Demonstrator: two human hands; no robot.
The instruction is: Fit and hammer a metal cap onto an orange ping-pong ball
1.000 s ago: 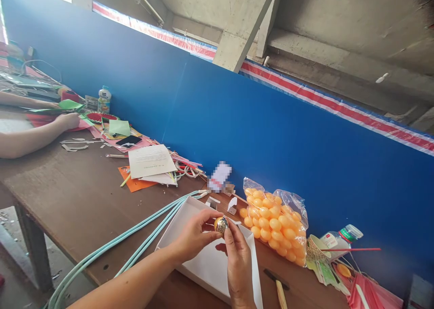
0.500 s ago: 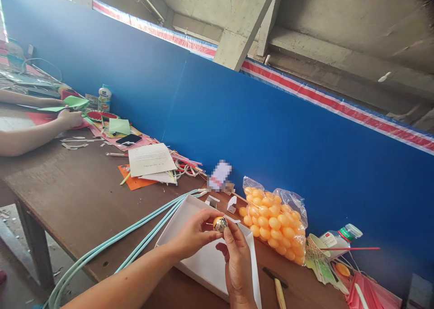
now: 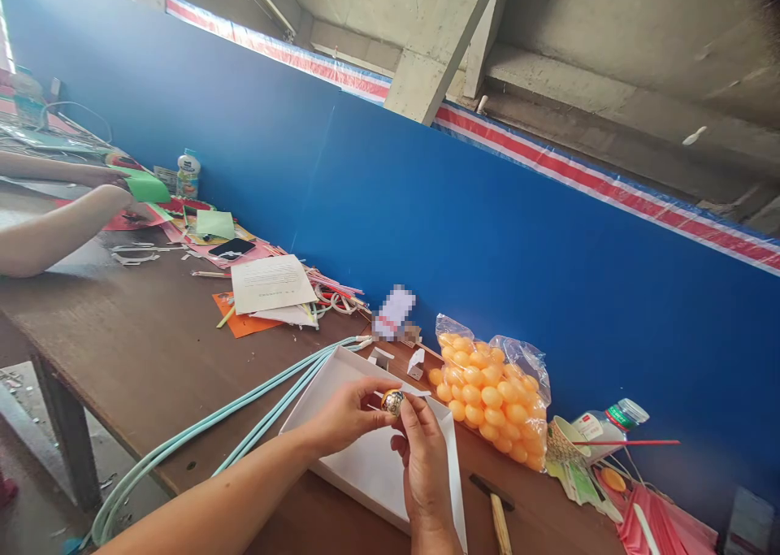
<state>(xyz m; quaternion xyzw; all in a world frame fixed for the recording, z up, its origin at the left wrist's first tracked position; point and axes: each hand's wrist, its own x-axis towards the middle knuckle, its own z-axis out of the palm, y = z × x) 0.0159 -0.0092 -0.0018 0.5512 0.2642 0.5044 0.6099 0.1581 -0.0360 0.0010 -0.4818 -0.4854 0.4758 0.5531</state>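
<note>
A small ball (image 3: 393, 402), orange on one side and patterned in silver and dark on the other, is pinched between the fingertips of both hands. My left hand (image 3: 348, 415) grips it from the left with thumb and fingers. From the right, my right hand (image 3: 422, 449) touches it with thumb and forefinger, its other fingers curled. Both hands are above a shallow white box (image 3: 359, 478) on the brown table. The palm side of my left hand is partly hidden.
A clear bag of orange balls (image 3: 491, 396) lies right of the box, a hammer (image 3: 500, 514) nearer. Light-blue tubes (image 3: 244, 409), papers (image 3: 271, 284) and a phone (image 3: 231, 249) are leftward. Another person's arms (image 3: 67, 222) reach in at far left. A bottle (image 3: 615, 425) stands right.
The ball has turned slightly between my fingertips, and my hands have hardly moved. At far left, the other person's hands and the green paper have shifted.
</note>
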